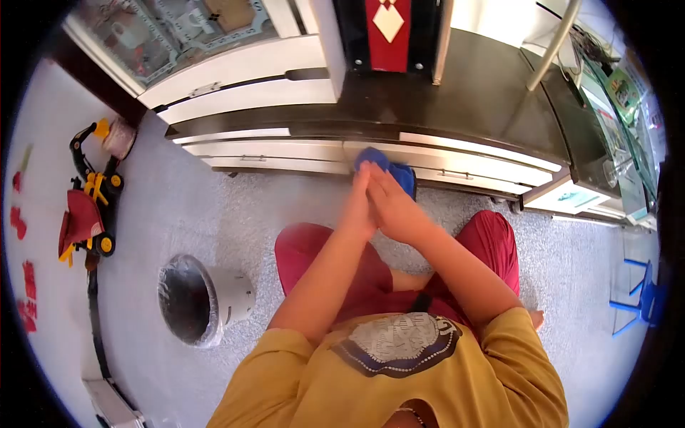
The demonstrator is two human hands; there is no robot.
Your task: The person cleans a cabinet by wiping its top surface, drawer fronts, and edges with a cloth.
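My left hand [361,203] and my right hand [396,207] meet palm to palm in front of the low cabinet, above my crossed legs. The fingers of both are stretched out, pointing forward, and seem to hold nothing. Just beyond the fingertips is a blue object [405,178], perhaps cloth or a small bag, in front of the drawers. My hands cover part of it, so I cannot tell its kind or whether the fingertips touch it.
A lined waste bin [232,294] stands on the floor at my left. Farther left is a toy digger [89,214]. Ahead runs a dark-topped cabinet [471,100] with white drawers [271,152]. A blue chair [646,299] is at the far right.
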